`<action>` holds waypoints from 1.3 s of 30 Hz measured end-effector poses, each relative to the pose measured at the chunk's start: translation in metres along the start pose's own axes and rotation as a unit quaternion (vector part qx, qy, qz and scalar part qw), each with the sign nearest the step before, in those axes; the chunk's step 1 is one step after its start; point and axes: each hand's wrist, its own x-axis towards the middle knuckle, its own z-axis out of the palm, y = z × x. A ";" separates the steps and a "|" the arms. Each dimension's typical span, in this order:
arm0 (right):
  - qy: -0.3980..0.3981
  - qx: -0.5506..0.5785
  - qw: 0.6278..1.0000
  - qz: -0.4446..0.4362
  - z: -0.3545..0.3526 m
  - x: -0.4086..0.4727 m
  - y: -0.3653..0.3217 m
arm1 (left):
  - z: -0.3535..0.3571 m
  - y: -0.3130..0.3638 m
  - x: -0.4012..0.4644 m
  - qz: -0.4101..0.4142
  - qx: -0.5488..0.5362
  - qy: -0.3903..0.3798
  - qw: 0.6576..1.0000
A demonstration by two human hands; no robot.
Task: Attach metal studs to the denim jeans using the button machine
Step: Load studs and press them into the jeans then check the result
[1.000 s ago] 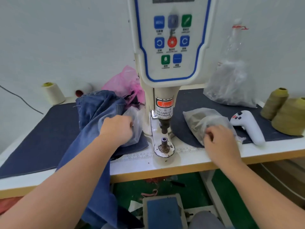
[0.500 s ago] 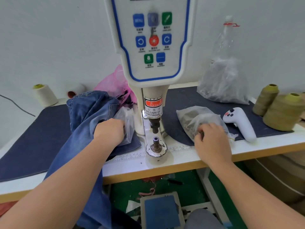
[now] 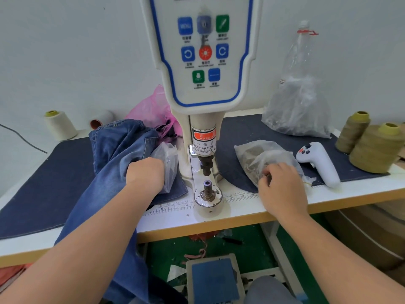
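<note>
Jeans (image 3: 114, 163) lie bunched on the table (image 3: 241, 207), left of the button machine (image 3: 203, 88), with one leg hanging over the front edge. The left hand (image 3: 145, 174) rests on them with its fingers curled into a small clear bag (image 3: 167, 159) beside the machine post, so its grip looks closed on the bag and cloth, though the fingertips are hidden. The right hand (image 3: 282, 187) has its fingers bent down into another clear bag (image 3: 260, 159) holding small metal bits. It seems to be pinching one, but I cannot tell for sure.

The step now looks like picking out studs. To do it well, take just one piece in each hand and lift it clear of the plastic. Then set it straight on the little round post (image 3: 207, 189) under the machine head. Keep fingers away from the press, as the red sticker (image 3: 203, 141) warns.

Compared with a moment ago, both hands sit in almost the same spots. The right fingers have dug a bit deeper into the bag. The view has swung a little, so the machine sits slightly more to the right.

A white handle (image 3: 317, 163) and thread spools (image 3: 372, 148) sit at the right.
</note>
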 end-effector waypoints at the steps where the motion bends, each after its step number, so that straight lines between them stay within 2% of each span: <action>1: -0.001 0.000 1.000 0.001 0.000 0.000 0.000 | 0.000 0.000 -0.001 -0.001 -0.004 0.000 1.000; 4: -0.002 0.002 1.000 0.001 0.000 0.000 0.000 | 0.000 -0.001 -0.005 -0.002 -0.029 0.032 0.999; 7: -0.002 0.003 1.000 -0.002 0.000 -0.001 0.000 | 0.001 -0.005 -0.012 -0.011 -0.116 0.125 0.985; 11: 0.001 0.002 1.000 -0.002 -0.001 -0.001 -0.001 | -0.002 -0.005 -0.031 -0.054 -0.362 0.198 0.909; 17: -0.002 0.000 1.000 -0.003 -0.001 -0.001 -0.002 | -0.012 0.011 -0.061 -0.037 -0.589 0.174 0.788; 20: -0.004 0.000 1.000 0.000 -0.002 0.000 -0.002 | -0.017 0.024 -0.075 -0.019 -0.635 0.156 0.756; 23: -0.002 0.006 1.000 0.001 -0.002 -0.001 -0.003 | -0.018 0.039 -0.084 0.008 -0.695 0.115 0.709; 28: 0.000 0.005 1.000 -0.001 -0.002 -0.001 -0.002 | -0.012 0.059 -0.093 0.026 -0.721 0.060 0.690; 33: 0.003 0.003 1.000 -0.002 -0.001 -0.001 -0.002 | -0.010 0.064 -0.096 0.032 -0.749 0.046 0.660; 39: 0.002 0.007 1.000 0.000 -0.002 -0.001 -0.001 | -0.012 0.063 -0.096 0.036 -0.751 0.039 0.658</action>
